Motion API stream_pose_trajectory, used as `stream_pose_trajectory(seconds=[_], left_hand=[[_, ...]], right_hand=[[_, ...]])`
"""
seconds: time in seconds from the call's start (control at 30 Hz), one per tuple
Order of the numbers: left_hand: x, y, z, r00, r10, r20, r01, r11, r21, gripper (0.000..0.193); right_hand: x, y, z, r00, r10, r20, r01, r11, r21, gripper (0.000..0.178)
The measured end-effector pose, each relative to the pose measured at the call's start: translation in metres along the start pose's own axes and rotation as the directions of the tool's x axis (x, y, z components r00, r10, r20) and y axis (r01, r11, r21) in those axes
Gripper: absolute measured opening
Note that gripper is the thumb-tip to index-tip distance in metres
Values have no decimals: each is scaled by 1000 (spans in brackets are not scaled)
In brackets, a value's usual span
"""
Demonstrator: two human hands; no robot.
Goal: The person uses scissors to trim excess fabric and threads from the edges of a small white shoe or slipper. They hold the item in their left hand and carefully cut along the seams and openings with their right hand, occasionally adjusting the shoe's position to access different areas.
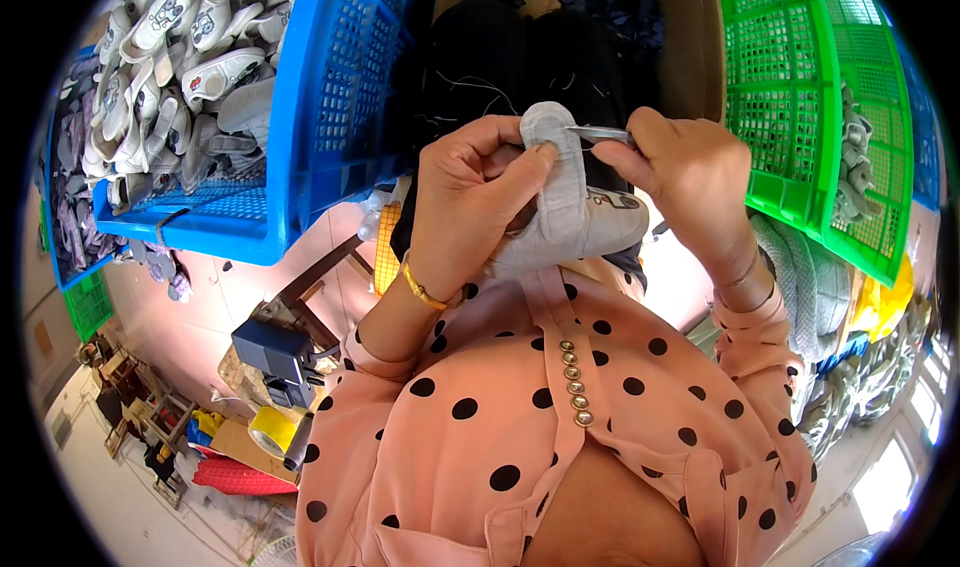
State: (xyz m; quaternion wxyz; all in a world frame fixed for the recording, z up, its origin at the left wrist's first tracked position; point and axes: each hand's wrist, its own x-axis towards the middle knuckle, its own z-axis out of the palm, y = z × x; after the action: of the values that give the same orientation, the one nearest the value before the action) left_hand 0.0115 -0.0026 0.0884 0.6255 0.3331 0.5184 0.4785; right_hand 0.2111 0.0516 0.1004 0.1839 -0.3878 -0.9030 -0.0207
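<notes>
My left hand (480,192) is closed on a small pale grey-white cloth shoe (590,242), held above my lap. Its thumb presses the upright strap (550,132) of the shoe, and the fingers are partly hidden behind and inside it. A dark printed picture marks the shoe's toe part. Wrapped in my right hand (695,157) is a slim silver metal tool (600,134), which looks like thread snips. The tool's narrow tip meets the strap's edge just beside my left thumb; most of its handle is hidden in the fist.
A blue plastic crate (285,117) heaped with similar shoes (185,77) stands to the left. At the right is a green plastic crate (785,97), with more pale pieces (855,167) beyond. Loose threads (470,85) lie on my dark-clothed lap.
</notes>
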Motion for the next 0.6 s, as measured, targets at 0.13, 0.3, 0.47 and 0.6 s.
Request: stream_pose_trajectory(seconds=[0.13, 0.3, 0.47, 0.6], left_hand=[[0, 1, 1, 1000, 6, -12, -5, 999, 38, 15], [1, 1, 3, 998, 52, 25, -53, 997, 60, 15], [1, 0, -1, 1000, 16, 12, -17, 997, 80, 14], [6, -1, -5, 999, -34, -25, 34, 999, -8, 12]], right_hand=[[-1, 13, 3, 889, 389, 243, -458, 731, 506, 37], [3, -14, 15, 945, 285, 159, -321, 728, 605, 31], [10, 27, 24, 962, 272, -33, -263, 950, 167, 14], [0, 18, 15, 913, 406, 41, -385, 826, 412, 33]])
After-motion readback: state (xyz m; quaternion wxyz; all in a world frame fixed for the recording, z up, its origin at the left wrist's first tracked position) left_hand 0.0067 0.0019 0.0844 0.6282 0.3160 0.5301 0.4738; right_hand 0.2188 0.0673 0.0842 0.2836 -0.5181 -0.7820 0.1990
